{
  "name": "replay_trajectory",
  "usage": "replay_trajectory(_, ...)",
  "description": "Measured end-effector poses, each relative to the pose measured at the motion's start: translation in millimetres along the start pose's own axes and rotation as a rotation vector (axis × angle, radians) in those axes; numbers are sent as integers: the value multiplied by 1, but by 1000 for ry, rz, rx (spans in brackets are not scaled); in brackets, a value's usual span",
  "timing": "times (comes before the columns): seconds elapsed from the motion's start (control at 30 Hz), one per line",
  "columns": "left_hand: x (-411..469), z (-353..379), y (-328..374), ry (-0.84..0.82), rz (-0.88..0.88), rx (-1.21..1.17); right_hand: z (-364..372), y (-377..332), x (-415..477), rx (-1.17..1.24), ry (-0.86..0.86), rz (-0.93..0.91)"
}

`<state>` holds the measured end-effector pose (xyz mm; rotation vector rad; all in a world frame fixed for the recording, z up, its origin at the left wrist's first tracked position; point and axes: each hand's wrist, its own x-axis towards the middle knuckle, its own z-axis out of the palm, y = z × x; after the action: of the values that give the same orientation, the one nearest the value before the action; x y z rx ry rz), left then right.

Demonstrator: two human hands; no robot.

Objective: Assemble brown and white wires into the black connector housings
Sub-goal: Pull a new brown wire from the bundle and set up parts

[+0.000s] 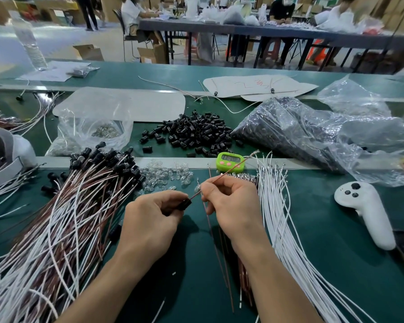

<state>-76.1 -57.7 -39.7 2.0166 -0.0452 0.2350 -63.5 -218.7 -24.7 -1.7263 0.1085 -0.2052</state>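
My left hand (152,220) grips a small black connector housing (183,204) between thumb and fingers. My right hand (231,201) pinches a brown wire (233,167) that runs from the housing up to the right, its metal tip near the green timer. A small clear bulb (197,188) sits by my right fingertips. Another brown wire (217,248) hangs down below my right hand. Loose black housings (194,134) lie piled further back. White wires (280,220) fan out to the right.
A heap of finished brown-and-white wire assemblies (63,210) fills the left. Clear bulbs (166,176) are scattered ahead. A green timer (230,161), a white controller (364,210) and plastic bags (301,134) lie on the green table (324,264). People work at a far table.
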Motion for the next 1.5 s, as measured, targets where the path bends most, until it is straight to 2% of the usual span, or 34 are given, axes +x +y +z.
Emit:
replay_trajectory(0.33,-2,1,6,-26,58,2,-1,-1,-3,-102,-24,-12)
replay_trajectory(0.53,-2,1,7,-38,35,-83,1,-1,-3,-118,-129,-10)
replay_trajectory(0.63,0,1,4,-32,-28,-90,2,-1,-2,-78,-123,-12)
replay_trajectory(0.8,0,-1,1,56,9,49,-1,1,4,55,33,-11)
replay_trajectory(1.07,-5,0,4,36,134,135,2,4,6,145,-29,19)
replay_trajectory(1.13,-5,-1,7,16,132,95,2,4,6,161,-36,16)
replay_trajectory(1.33,-3,-1,9,-162,0,-247,0,4,6,191,-37,-8)
replay_trajectory(1.5,1,0,5,-160,-64,-349,-1,1,5,214,-76,-27)
